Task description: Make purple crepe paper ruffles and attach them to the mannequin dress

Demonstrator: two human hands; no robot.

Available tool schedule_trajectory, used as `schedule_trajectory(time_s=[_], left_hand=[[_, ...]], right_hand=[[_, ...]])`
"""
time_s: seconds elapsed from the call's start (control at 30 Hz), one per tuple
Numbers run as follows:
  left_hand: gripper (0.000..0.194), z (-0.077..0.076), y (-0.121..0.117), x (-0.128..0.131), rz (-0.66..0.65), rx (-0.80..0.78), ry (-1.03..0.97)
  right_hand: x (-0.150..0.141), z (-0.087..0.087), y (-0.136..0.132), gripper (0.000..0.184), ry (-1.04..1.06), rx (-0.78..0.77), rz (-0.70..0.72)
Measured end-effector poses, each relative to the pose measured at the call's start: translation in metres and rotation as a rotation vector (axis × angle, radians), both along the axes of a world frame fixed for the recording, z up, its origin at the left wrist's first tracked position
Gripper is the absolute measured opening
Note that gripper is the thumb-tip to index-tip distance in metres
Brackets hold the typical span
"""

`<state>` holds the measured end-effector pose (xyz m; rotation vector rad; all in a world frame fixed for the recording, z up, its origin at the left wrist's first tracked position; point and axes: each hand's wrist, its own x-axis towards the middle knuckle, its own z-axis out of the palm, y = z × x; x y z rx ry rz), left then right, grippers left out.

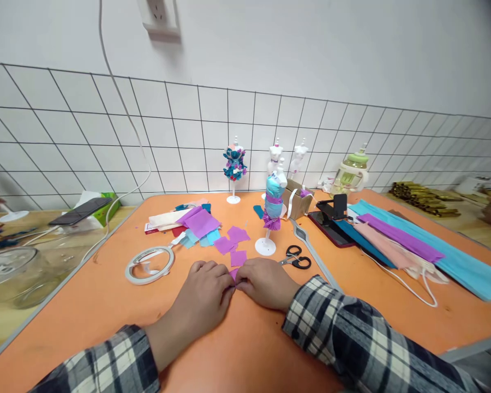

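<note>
Between the fingertips of my left hand and my right hand is a small piece of purple crepe paper, mostly covered by the fingers. Both hands are closed in a pinch, low over the orange table. Just beyond them lie several loose purple paper squares. A small dress form wrapped in light blue and purple paper stands upright past my right hand. Black-handled scissors rest to the right of its round white base. Left of my left hand lies a roll of white tape.
Stacked paper pieces lie at the back left. Behind stand a decorated dress form, white forms, a cardboard box and a bottle. Phone and long paper strips lie right. Other people's hands show at both edges.
</note>
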<state>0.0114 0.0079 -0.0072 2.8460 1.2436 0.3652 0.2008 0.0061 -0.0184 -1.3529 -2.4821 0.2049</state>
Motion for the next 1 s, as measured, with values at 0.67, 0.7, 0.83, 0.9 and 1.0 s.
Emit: schedule_trajectory(time_s=[0.67,0.7,0.83,0.9,1.0], left_hand=[[0.018,-0.0004,0.0005,-0.0027,0.027,0.033,-0.024],[0.018,-0.0006,0.0006,-0.003,0.024,0.033,-0.032],[0.017,-0.0006,0.0008,-0.0039,0.019,0.049,-0.051],[0.018,-0.0007,0.0007,-0.004,-0.001,0.063,-0.05],[0.021,-0.0019,0.0011,-0.004,-0.041,0.067,-0.034]], right_hand=[[-0.0064,-0.0025,-0.0053,0.009,0.074,-0.03,-0.116],[-0.0062,-0.0028,-0.0053,0.009,0.083,-0.027,-0.116],[-0.006,-0.0019,-0.0045,0.012,0.037,-0.019,-0.092],[-0.0064,-0.0008,-0.0043,0.012,0.018,-0.033,-0.092],[-0.0067,0.0005,-0.0047,0.011,0.017,-0.052,-0.105]])
